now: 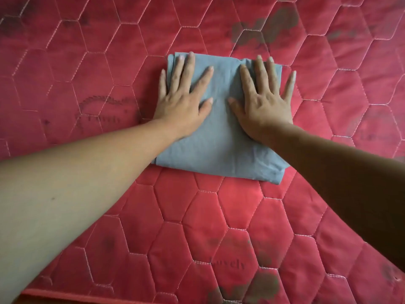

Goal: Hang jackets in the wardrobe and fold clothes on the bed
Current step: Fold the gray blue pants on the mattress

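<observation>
A folded grey-blue garment [219, 145] lies as a compact rectangle in the middle of the red quilted mattress [219, 216]. My left hand [184, 99] rests flat on its left half, fingers spread and pointing away from me. Flat on the right half lies my right hand [265, 102], fingers also spread. Both palms press down on the cloth and neither hand grips it. Both bare forearms reach in from the lower corners of the view. No jacket or wardrobe is in view.
The mattress has a hexagon stitch pattern and several dark worn patches, one at the top right [263, 27] and one near the front [247, 288]. Its near edge [65, 295] shows at the bottom left.
</observation>
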`<control>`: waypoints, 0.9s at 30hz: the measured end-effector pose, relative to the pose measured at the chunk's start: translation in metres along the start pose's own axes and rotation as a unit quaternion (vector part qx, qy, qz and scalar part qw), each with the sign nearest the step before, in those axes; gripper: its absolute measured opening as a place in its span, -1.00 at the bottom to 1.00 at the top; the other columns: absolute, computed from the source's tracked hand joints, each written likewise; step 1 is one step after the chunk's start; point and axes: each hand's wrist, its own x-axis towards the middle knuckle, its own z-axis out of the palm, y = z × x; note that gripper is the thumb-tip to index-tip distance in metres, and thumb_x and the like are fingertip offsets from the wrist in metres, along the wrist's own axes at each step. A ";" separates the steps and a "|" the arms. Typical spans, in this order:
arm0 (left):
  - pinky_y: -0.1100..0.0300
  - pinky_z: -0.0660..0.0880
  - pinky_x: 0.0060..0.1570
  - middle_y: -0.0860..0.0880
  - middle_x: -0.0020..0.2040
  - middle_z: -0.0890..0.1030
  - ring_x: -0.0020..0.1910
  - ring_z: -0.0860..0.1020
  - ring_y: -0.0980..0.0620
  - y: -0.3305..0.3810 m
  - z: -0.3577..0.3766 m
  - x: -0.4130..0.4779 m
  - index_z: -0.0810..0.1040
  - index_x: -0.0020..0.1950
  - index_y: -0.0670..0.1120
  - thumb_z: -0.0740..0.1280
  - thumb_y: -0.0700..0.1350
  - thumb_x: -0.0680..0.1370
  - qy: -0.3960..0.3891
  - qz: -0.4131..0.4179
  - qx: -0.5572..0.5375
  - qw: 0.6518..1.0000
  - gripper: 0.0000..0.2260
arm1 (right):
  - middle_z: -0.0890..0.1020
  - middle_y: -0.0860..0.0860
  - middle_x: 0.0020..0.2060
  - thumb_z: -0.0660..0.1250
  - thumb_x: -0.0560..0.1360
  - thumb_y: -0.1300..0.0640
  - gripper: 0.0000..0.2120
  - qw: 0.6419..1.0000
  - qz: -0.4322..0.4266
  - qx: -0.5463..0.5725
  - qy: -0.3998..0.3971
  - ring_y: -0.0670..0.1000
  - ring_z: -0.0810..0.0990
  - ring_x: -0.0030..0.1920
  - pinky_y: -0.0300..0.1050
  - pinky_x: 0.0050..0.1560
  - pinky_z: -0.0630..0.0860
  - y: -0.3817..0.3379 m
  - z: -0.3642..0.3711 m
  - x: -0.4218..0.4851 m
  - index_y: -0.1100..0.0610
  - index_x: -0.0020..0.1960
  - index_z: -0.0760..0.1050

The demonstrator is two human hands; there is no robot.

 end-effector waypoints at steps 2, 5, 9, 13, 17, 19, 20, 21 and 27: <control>-0.26 -0.02 0.54 -0.13 0.66 -0.12 0.63 -0.16 -0.14 -0.004 0.011 0.003 0.02 0.64 0.11 0.07 0.20 0.61 -0.004 -0.008 -0.020 1.000 -0.39 | -0.15 0.06 0.66 -0.07 0.63 -0.32 -0.28 0.999 0.001 0.031 -0.011 0.14 -0.25 0.64 0.42 0.54 -0.17 0.004 0.012 0.004 -0.02 0.67 -0.11; -0.20 -0.01 0.56 -0.17 0.65 -0.04 0.63 -0.11 -0.18 -0.009 0.018 0.007 0.09 0.64 0.07 0.06 0.20 0.60 0.021 0.005 -0.017 1.000 -0.39 | -0.13 0.08 0.66 -0.05 0.62 -0.32 -0.27 0.999 -0.001 0.050 0.013 0.18 -0.23 0.64 0.40 0.55 -0.13 0.005 0.021 0.005 -0.01 0.67 -0.10; -0.22 -0.02 0.56 -0.18 0.65 -0.05 0.63 -0.13 -0.19 -0.009 0.021 0.009 0.07 0.64 0.07 0.04 0.21 0.61 0.017 0.005 -0.006 1.000 -0.39 | -0.11 0.09 0.66 -0.04 0.62 -0.32 -0.27 0.999 0.000 0.051 0.019 0.19 -0.22 0.64 0.38 0.56 -0.11 0.005 0.021 0.006 -0.01 0.67 -0.09; -0.32 0.07 0.50 -0.12 0.66 -0.14 0.63 -0.19 -0.13 -0.002 0.016 0.004 -0.01 0.64 0.14 0.04 0.21 0.60 0.001 -0.023 -0.010 1.000 -0.39 | -0.16 0.08 0.66 -0.09 0.63 -0.32 -0.28 1.000 0.014 0.015 0.005 0.17 -0.25 0.63 0.40 0.55 -0.19 0.002 0.019 0.006 -0.01 0.67 -0.13; -0.34 0.15 0.46 -0.11 0.66 -0.13 0.63 -0.14 -0.16 0.013 0.019 -0.031 0.00 0.63 0.16 0.08 0.23 0.61 0.008 -0.073 -0.010 0.997 -0.39 | -0.10 0.17 0.65 -0.02 0.64 -0.28 -0.31 0.999 -0.038 0.015 0.022 0.25 -0.18 0.63 0.48 0.51 -0.19 -0.008 0.016 -0.023 -0.01 0.67 -0.06; -0.32 0.20 0.45 -0.12 0.66 -0.08 0.63 -0.09 -0.16 0.016 0.026 -0.061 0.03 0.63 0.17 0.10 0.25 0.59 0.017 -0.066 0.011 0.998 -0.38 | -0.03 0.15 0.65 0.00 0.62 -0.36 -0.30 0.995 -0.102 0.000 0.021 0.26 -0.12 0.64 0.52 0.49 -0.14 -0.009 0.026 -0.060 -0.09 0.67 -0.01; -0.30 0.21 0.44 -0.13 0.66 -0.05 0.63 -0.07 -0.17 0.016 0.030 -0.073 0.05 0.63 0.16 0.10 0.25 0.59 0.022 -0.057 0.025 0.998 -0.38 | -0.01 0.13 0.66 -0.02 0.60 -0.40 -0.29 0.993 -0.118 -0.014 0.013 0.25 -0.10 0.64 0.54 0.47 -0.12 -0.009 0.032 -0.076 -0.12 0.66 0.01; -0.28 0.22 0.43 -0.14 0.66 -0.03 0.63 -0.06 -0.18 0.016 0.034 -0.082 0.07 0.63 0.16 0.10 0.25 0.59 0.024 -0.049 0.036 0.998 -0.38 | -0.01 0.11 0.66 -0.02 0.59 -0.43 -0.27 0.992 -0.120 -0.022 0.006 0.24 -0.11 0.64 0.55 0.46 -0.11 -0.008 0.038 -0.086 -0.14 0.66 0.01; -0.25 0.23 0.44 -0.15 0.65 -0.03 0.63 -0.04 -0.19 0.014 0.034 -0.084 0.10 0.62 0.17 0.14 0.24 0.57 0.015 -0.037 0.014 0.999 -0.37 | -0.09 0.06 0.66 0.00 0.54 -0.48 -0.23 0.996 -0.090 0.019 -0.019 0.15 -0.19 0.64 0.55 0.47 -0.11 -0.012 0.035 -0.084 -0.20 0.65 -0.06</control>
